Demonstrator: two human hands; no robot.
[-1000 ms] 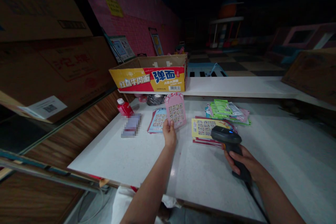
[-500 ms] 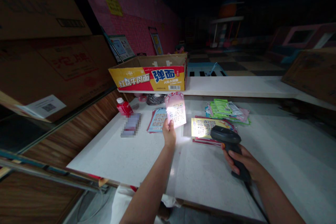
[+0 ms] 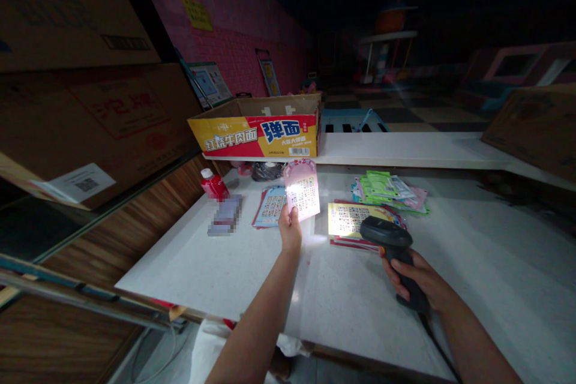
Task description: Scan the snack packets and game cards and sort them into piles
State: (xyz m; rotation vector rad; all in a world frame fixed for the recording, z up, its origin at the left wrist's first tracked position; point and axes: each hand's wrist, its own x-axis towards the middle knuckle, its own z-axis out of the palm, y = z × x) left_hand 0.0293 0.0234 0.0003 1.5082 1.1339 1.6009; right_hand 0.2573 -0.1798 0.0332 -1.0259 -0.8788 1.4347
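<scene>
Holding a pink card (image 3: 302,191) upright by its lower edge, the left hand (image 3: 290,231) pinches it between thumb and fingers above the white counter (image 3: 234,264). The right hand (image 3: 416,279) is wrapped tight round the grip of a black scanner (image 3: 387,234), whose head faces the card, and a bright patch of light falls across the card's printed grid of codes. The two hands are well apart.

The card looks thin and light, probably glossy and a little springy, so it would likely bow or slip under a loose pinch. The bottom margin is the sensible place to grip it, since fingers there cover none of the print. The scanner seems solid and easy to grip, with a cord trailing from its base.

Flat on the counter lie a small fan of blue cards (image 3: 271,206) just beyond the left hand, a yellow sheet (image 3: 348,219) on a stack beside the scanner, and green packets (image 3: 382,186) farther back. A red bottle (image 3: 213,185) stands near the wooden wall, and a noodle carton (image 3: 261,132) sits on the shelf (image 3: 405,147) above.
</scene>
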